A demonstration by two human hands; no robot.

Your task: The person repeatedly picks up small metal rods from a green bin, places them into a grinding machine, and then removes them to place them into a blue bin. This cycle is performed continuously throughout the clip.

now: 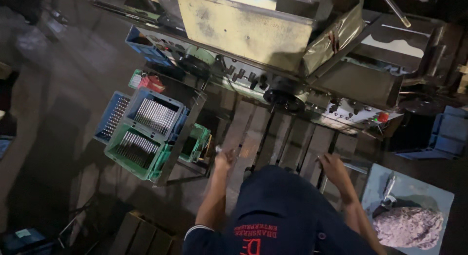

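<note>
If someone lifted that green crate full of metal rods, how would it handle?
The green crate looks packed with metal rods, so it is probably heavy for its size. Its plastic walls seem stiff. The round rods might roll and shift if it tilts.

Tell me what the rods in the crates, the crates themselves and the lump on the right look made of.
Rods: probably bare metal, pale with a dull shine. Blue crate and green crate: likely moulded plastic, solid colour with ribbed walls. Lump: seemingly a wadded cloth rag, greyish and wrinkled.
</note>
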